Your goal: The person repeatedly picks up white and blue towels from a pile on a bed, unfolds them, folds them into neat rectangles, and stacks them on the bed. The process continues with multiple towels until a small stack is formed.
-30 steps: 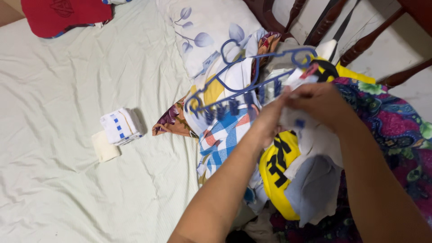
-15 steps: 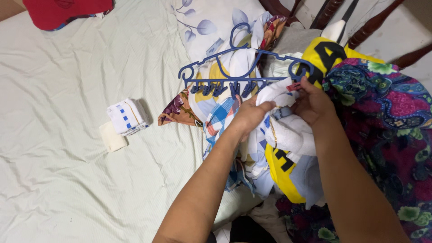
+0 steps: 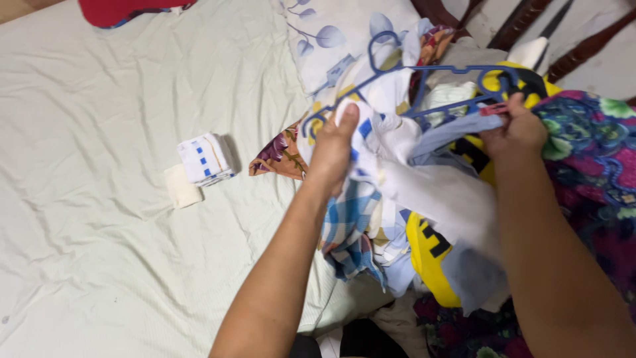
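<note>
Since a moment ago the left hand (image 3: pixel 333 147) has pulled the white blue-patterned cloth (image 3: pixel 391 142) leftward off the blue plastic clip hanger (image 3: pixel 434 89), grip closed on it; the right hand (image 3: pixel 513 131) pinches the hanger's end near the bed's (image 3: pixel 99 199) headboard edge.

hanger (image 3: pixel 457 69): smooth blue plastic | white garment (image 3: pixel 397 142): soft matt cloth | bed sheet (image 3: pixel 99 132): matt, creased | headboard (image 3: pixel 530 23): glossy wood

Pale green bedsheet (image 3: pixel 99 132), floral pillow (image 3: pixel 331 33), dark turned-wood headboard (image 3: pixel 517 26) against a white wall (image 3: pixel 596 66).
</note>
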